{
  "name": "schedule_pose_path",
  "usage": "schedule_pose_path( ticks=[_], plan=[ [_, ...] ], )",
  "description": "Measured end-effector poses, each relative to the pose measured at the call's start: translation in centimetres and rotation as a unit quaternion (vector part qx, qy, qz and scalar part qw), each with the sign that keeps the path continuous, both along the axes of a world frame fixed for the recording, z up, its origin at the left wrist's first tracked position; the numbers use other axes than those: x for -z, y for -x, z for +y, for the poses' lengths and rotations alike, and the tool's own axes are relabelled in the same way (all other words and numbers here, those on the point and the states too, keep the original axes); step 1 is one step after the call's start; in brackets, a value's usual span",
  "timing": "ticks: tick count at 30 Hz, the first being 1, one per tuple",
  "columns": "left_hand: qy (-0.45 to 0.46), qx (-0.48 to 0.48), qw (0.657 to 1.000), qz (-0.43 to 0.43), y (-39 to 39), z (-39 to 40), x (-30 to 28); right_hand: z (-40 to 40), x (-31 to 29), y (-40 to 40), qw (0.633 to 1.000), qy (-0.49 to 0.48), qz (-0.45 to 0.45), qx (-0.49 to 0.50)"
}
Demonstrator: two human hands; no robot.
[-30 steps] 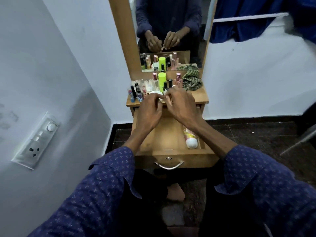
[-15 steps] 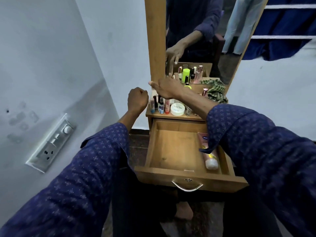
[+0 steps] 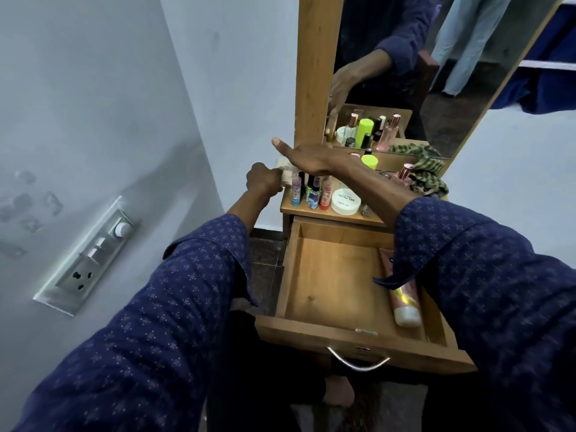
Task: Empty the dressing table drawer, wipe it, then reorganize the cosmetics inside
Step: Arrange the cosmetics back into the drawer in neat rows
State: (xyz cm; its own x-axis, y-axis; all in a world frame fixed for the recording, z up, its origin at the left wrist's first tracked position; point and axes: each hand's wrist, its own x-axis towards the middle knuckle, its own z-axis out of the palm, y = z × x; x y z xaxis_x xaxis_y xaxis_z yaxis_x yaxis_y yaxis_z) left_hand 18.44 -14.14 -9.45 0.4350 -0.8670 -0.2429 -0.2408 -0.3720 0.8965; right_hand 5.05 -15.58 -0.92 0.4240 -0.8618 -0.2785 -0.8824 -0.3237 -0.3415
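- I see the left hand (image 3: 263, 181) curled into a fist beside the tabletop's left edge; whether it grips anything I cannot tell.
- I see the right hand (image 3: 307, 155) flat, fingers straight, thumb raised, above the small bottles (image 3: 311, 191).
- The wooden drawer (image 3: 330, 282) is pulled out, its base smooth and bare.
- One pink cylindrical tube (image 3: 403, 302) with a white cap lies along the drawer's right wall.
- A round white jar (image 3: 345, 200) sits on the tabletop.

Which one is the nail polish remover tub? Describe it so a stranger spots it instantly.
Start at the open drawer and look up to the shelf below the mirror. At the shelf's front edge, right of three small upright bottles, sits the tub. It alone is flat, round and white, its lid printed "NAIL POLISH".
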Motion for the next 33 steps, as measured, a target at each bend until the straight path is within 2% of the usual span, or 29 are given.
schedule_pose_path(
  ticks=[3, 6, 8, 11, 13, 15, 19, 22, 25, 29, 33],
  plan=[
    [0.012, -0.075, 0.993, 0.095, -0.6, 0.6, 0.1, -0.2, 0.4, 0.3, 1.0, 0.001, -0.008, -0.003],
    [0.027, -0.126, 0.978, 0.161, -0.7, 1.7, 0.3, 0.0, 1.3, 1.0, 0.994, 0.096, -0.057, -0.017],
    [0.041, -0.151, 0.971, 0.179, -0.8, 2.5, 0.5, 1.2, 1.4, 1.3, 0.973, 0.197, -0.112, -0.039],
    [0.064, -0.198, 0.959, 0.193, -1.4, 3.9, 0.4, 3.7, 0.6, 1.6, 0.924, 0.328, -0.19, -0.048],
    [0.08, -0.229, 0.95, 0.198, -1.8, 5.3, 0.1, 5.4, 0.3, 1.9, 0.895, 0.381, -0.229, -0.039],
    [0.094, -0.254, 0.937, 0.222, -2.4, 6.7, -0.1, 7.2, 0.4, 2.3, 0.88, 0.395, -0.262, -0.031],
    [0.116, -0.26, 0.925, 0.253, -3.0, 10.0, 0.2, 11.0, 1.7, 3.5, 0.866, 0.363, -0.344, -0.025],
    [0.146, -0.266, 0.915, 0.265, -2.3, 12.7, 1.0, 13.2, 3.7, 4.2, 0.885, 0.314, -0.345, 0.007],
    [0.174, -0.231, 0.917, 0.274, -1.3, 15.9, 2.0, 15.4, 5.7, 5.2, 0.898, 0.272, -0.343, 0.038],
    [0.169, -0.192, 0.93, 0.264, 0.3, 19.0, 2.6, 16.5, 7.7, 6.1, 0.915, 0.143, -0.367, 0.083],
    [0.16, -0.147, 0.945, 0.245, 2.0, 20.5, 3.0, 16.9, 8.5, 7.5, 0.892, 0.042, -0.43, 0.13]
  ],
)
